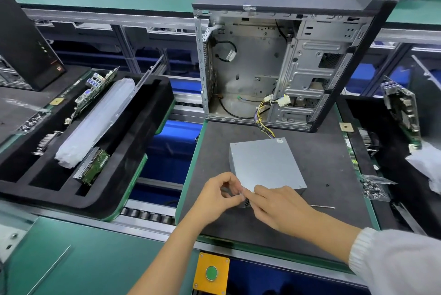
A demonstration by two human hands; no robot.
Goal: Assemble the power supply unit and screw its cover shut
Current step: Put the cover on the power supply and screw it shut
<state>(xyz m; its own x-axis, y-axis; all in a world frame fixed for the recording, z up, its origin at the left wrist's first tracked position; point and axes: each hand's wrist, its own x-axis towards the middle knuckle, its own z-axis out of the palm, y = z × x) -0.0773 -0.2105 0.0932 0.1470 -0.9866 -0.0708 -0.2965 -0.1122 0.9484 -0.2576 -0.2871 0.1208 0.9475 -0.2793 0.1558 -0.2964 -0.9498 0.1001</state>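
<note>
Hands meet at the power supply's near corner

Foam tray (148,113) at the left holds a circuit board (91,94), a long part in white wrap (95,123) and a drive (94,167), each in its own slot. The left hand (216,201) curls thumb and forefinger together in a pinch; what they grip is too small to make out. The power supply unit (266,163) lies flat on the dark pallet (329,163), its near corner hidden beneath both hands. The right hand (278,206) has its fingers extended to that corner, meeting the left fingertips. Its cable bundle (262,125) runs into the open computer case (286,65) standing behind. A bag of screws (374,187) lies at the far right.
</note>
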